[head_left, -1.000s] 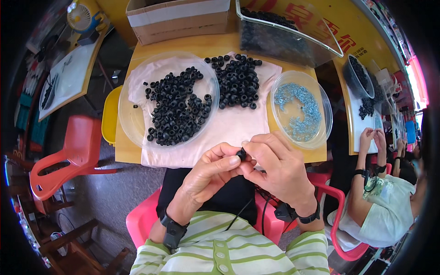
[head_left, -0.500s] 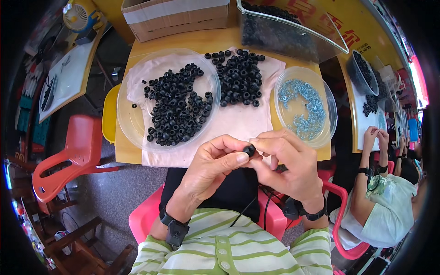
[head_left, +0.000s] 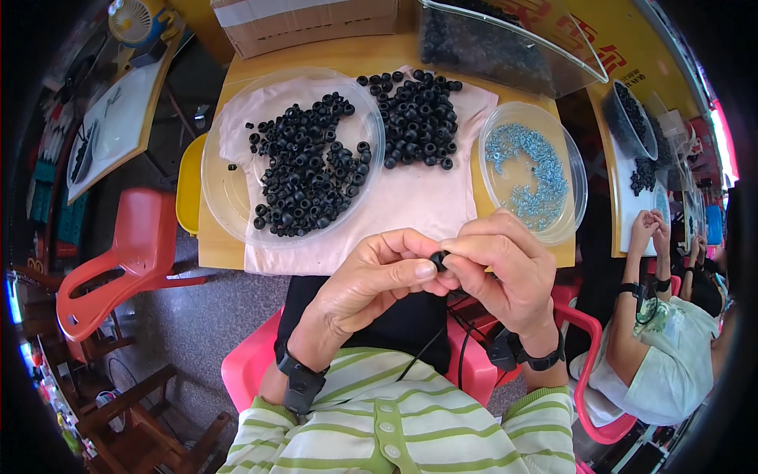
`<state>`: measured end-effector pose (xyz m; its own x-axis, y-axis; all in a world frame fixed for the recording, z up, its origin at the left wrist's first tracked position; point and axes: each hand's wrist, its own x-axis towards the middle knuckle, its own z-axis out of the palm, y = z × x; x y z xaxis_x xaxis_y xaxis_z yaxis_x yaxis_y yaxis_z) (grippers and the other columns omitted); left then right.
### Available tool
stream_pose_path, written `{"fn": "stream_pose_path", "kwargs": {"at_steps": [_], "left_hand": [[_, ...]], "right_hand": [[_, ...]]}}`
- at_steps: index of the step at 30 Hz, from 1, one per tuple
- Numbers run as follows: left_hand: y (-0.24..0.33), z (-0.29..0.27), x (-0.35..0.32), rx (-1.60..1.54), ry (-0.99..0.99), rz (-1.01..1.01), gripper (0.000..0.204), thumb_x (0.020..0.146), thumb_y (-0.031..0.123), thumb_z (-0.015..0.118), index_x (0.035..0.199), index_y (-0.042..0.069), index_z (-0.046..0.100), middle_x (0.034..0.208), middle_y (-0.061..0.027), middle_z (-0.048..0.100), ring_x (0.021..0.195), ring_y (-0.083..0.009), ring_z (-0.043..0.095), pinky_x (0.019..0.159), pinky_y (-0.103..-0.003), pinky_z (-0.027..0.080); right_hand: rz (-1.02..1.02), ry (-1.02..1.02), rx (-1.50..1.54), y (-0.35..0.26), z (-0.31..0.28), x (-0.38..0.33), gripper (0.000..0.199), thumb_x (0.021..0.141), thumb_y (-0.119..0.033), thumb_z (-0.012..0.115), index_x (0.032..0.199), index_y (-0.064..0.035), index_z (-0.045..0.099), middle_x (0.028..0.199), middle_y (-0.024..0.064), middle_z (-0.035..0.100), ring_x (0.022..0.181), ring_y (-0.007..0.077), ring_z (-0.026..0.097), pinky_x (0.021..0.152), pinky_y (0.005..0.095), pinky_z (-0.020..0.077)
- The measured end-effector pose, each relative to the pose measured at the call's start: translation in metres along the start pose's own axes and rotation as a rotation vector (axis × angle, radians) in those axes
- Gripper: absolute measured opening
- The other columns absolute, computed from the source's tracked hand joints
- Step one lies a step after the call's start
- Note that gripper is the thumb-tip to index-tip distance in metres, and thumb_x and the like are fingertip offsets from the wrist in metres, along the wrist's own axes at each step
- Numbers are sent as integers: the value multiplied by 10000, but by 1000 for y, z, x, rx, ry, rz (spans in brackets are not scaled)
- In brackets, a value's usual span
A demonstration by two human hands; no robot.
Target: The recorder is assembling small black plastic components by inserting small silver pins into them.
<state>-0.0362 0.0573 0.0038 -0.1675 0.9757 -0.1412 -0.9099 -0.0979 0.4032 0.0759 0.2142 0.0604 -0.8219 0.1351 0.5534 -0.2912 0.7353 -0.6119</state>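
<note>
Between the thumb and fingers of my left hand (head_left: pixel 379 276) is a small black round bead-like piece (head_left: pixel 439 259). The fingertips of my right hand (head_left: pixel 505 265) pinch at the same piece from the other side. Both hands meet above my lap, just off the table's near edge. A round clear tray (head_left: pixel 215 178) on the left holds a spread of similar black pieces (head_left: pixel 304 170), some with visible holes. More of them lie in a pile (head_left: pixel 416 118) on the pink cloth (head_left: pixel 422 201). Tiny pale-blue clear pieces (head_left: pixel 537 205) fill part of a smaller round tray (head_left: pixel 580 178).
At the back of the table stand a cardboard box (head_left: pixel 308 30) and a clear bin (head_left: pixel 513 67) full of black pieces. A red chair (head_left: pixel 146 229) and yellow stool (head_left: pixel 191 186) are on the left. Another person (head_left: pixel 659 355) sits at a table on the right.
Both hands have shifted slightly right with the black piece. My right fingers have changed their hold and now press closer over it. The view has tilted a little.
</note>
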Motion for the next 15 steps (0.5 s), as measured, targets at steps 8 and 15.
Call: {"fn": "stream_pose_path", "kwargs": {"at_steps": [8, 15], "left_hand": [[-4, 0, 4, 14, 100, 103, 121, 894, 33, 644, 1014, 33, 626, 1033, -127, 675, 981, -212, 667, 929, -345, 541], [-4, 7, 5, 31, 86, 64, 140, 906, 46, 635, 1045, 27, 629, 1028, -111, 674, 980, -197, 664, 937, -348, 533]], "right_hand": [[37, -18, -200, -4, -5, 0, 334, 679, -36, 768, 992, -32, 651, 915, 75, 605, 759, 214, 602, 618, 293, 506], [-96, -49, -379, -1, 2, -1, 342, 646, -44, 755, 964, -23, 631, 903, 58, 588, 756, 221, 596, 633, 311, 513]]}}
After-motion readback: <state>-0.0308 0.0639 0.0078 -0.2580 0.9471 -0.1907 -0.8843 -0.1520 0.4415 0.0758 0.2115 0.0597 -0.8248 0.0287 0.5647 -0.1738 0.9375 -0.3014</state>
